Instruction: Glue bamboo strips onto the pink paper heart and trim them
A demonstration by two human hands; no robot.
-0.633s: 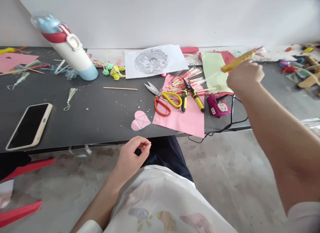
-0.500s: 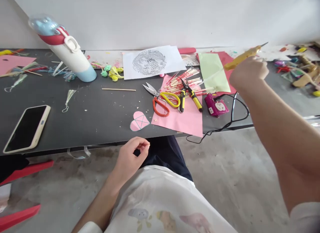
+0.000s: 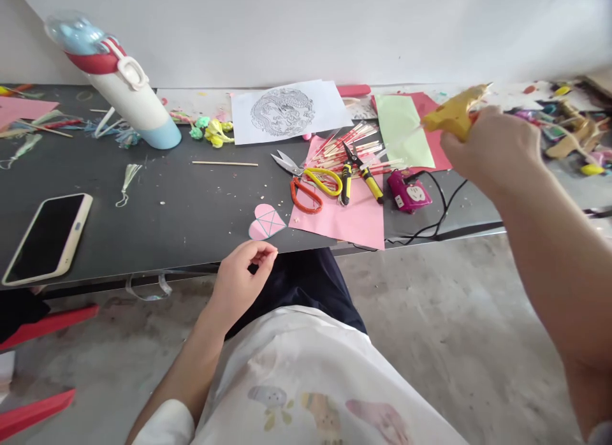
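Observation:
My right hand [image 3: 492,148] is raised above the right part of the black table [image 3: 167,209] and is wrapped round a yellow glue gun [image 3: 452,113]. A thin clear glue stick trails from the gun toward the green paper [image 3: 401,129]. My left hand [image 3: 241,282] rests on my lap just below the table's front edge, thumb and fingertips pinched together with nothing visible in them. A pink paper heart [image 3: 265,222] lies on the table edge just above that hand.
On the pink sheet [image 3: 354,218] lie orange and yellow scissors [image 3: 308,187], yellow pliers [image 3: 358,174] and red-tipped sticks. A magenta socket [image 3: 408,191] with a black cable, a dragon print [image 3: 284,110], a bottle [image 3: 124,91] and a phone [image 3: 48,238] are on the table.
My right hand has drawn the glue gun in toward me and turned it, so it now looks shorter. My left hand has shifted slightly toward the table edge.

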